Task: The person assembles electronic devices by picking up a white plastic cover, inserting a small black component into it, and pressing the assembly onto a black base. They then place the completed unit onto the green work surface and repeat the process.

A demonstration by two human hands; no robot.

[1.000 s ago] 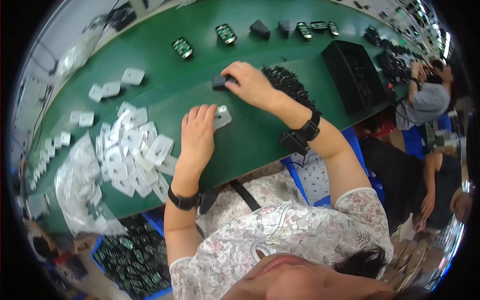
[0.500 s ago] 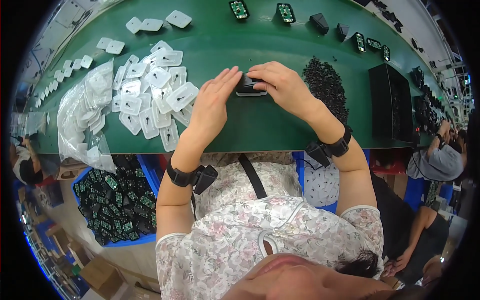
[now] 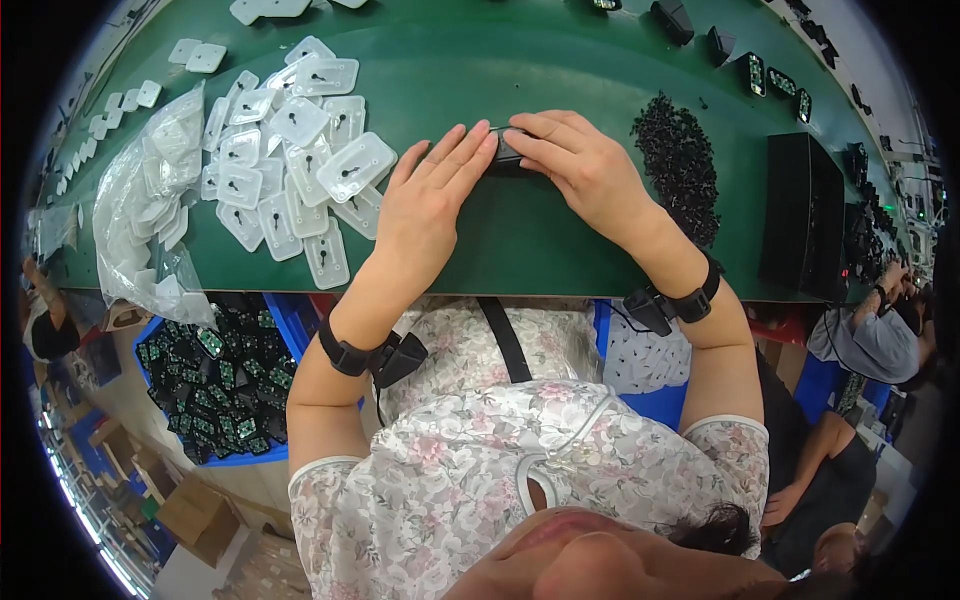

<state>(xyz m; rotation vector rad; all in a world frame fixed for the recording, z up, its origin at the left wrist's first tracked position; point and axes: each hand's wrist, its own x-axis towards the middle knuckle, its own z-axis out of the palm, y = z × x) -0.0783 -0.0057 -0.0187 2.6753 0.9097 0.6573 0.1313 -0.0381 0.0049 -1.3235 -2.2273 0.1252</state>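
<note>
Black, likely light, stiff and slightly slick, the small casing (image 3: 510, 157) at the table (image 3: 560, 245) suits holding by its sides, right hand (image 3: 585, 160) pinching it, left hand (image 3: 432, 198) straight-fingered alongside.

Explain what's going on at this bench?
A person's right hand grips a small black case at the green table, while the left hand is at its left side, fingers extended. A heap of white plates lies to the left, a pile of tiny black parts to the right.
</note>
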